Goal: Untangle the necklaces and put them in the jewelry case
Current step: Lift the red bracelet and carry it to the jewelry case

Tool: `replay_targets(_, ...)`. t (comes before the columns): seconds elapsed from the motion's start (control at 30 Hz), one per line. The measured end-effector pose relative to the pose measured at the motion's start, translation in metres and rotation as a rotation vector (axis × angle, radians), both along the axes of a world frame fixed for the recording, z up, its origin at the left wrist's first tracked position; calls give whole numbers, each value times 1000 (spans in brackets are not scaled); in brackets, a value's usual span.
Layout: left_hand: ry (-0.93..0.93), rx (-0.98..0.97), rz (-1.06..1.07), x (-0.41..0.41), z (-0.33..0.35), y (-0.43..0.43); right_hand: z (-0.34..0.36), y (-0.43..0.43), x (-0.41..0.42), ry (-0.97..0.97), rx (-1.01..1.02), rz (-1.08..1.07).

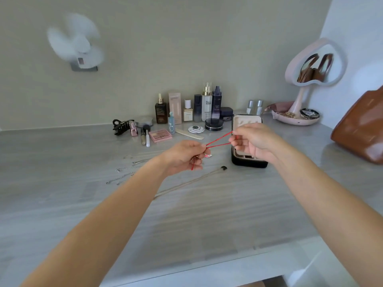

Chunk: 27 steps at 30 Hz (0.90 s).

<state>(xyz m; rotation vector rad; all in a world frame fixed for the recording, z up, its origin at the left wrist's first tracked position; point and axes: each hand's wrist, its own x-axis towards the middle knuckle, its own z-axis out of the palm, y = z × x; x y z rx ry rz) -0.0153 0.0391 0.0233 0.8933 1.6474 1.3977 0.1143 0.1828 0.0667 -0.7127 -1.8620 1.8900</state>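
Note:
A red cord necklace [218, 140] is stretched taut between my two hands above the grey table. My left hand [183, 156] pinches one end, where a small pink-white pendant [208, 155] hangs below the fingers. My right hand [251, 140] pinches the other end, right in front of the open black jewelry case [246, 119] with its cream lining. Several thin silver chains [128, 169] lie spread on the table left of my left forearm. A pale cord necklace with a dark pendant [223, 168] lies stretched out below my hands.
Cosmetic bottles [207, 104], a pink palette [160, 135], brushes and a black hair claw [121, 126] line the back wall. A heart-shaped mirror on a tray [310, 65] stands at the back right, a brown bag [362, 129] at the right edge. A fan [76, 42] hangs on the wall.

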Motion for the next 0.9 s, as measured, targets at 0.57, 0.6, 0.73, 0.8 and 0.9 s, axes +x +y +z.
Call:
replay_targets(0.57, 355, -51, 43, -11, 14, 158, -40, 106, -33, -106, 525, -98)
replay_targets(0.6, 332, -45, 79, -16, 12, 164, -42, 115, -38, -114, 569, -145)
replay_targets(0.73, 363, 11, 205, -30, -3, 190, -49, 145, -59, -120, 675, -243)
replay_targets(0.8, 408, 39, 242, -35, -11, 199, -49, 151, -71, -116, 768, -250)
replay_targets(0.9, 422, 80, 358, -45, -20, 207, -45, 156, -82, -114, 879, -216)
